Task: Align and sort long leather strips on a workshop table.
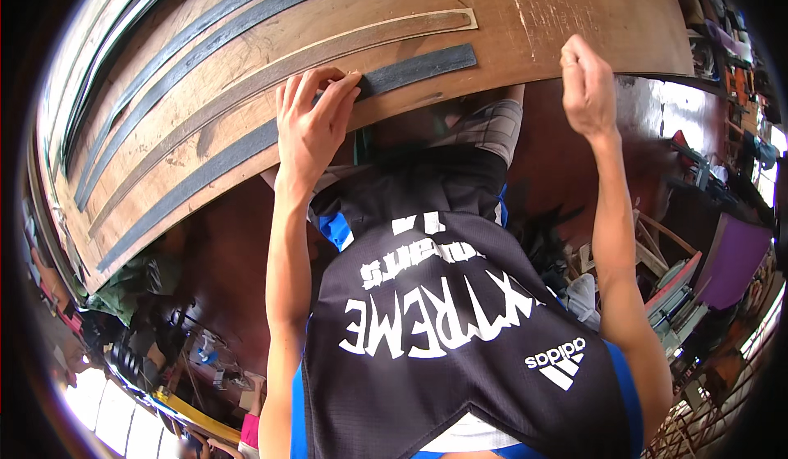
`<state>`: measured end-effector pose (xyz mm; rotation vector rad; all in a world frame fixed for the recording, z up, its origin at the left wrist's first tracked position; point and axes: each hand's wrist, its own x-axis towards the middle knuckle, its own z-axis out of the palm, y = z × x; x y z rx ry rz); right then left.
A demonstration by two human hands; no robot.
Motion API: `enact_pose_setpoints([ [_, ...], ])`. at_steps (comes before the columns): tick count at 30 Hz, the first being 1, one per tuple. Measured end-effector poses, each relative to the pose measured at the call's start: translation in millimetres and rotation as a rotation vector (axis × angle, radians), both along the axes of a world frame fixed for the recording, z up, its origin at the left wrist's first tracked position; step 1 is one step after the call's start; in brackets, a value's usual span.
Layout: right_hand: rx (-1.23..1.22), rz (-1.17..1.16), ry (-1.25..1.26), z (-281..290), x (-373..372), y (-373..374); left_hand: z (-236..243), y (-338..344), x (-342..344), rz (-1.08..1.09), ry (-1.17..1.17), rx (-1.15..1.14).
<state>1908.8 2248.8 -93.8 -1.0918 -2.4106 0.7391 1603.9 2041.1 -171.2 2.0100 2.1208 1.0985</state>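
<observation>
My left hand (316,121) is over the dark grey strip (423,68) nearest the table's front edge. Its fingers are bent and pressed together at the strip, with the fingertips touching it. The strip runs on both sides of the hand, from the far left of the table to a squared end right of it. My right hand (589,90) is raised near the front edge on the right, apart from the strips. Its fingers are curled in; whatever may be in them is hidden.
Behind the near strip, a brown strip with a pale border (361,34) and more dark strips (254,8) lie on the wooden table (599,16). The table's front edge curves across in front of me. On the right, a purple panel (733,260) stands amid clutter.
</observation>
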Motion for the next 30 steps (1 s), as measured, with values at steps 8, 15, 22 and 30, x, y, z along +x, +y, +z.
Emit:
enact_pose_setpoints([
  [8,0.079,0.137,0.042,-27,-40,-22,18,9,-2,0.004,-0.086,-0.030],
  [15,0.165,0.318,0.104,-41,-49,3,39,41,23,-0.091,-0.105,-0.095],
  [22,-0.436,-0.048,0.275,-13,-54,12,60,93,45,-0.145,-0.237,-0.318],
  [30,-0.652,0.041,0.289,-10,-51,61,77,142,28,-0.214,-0.311,-0.435],
])
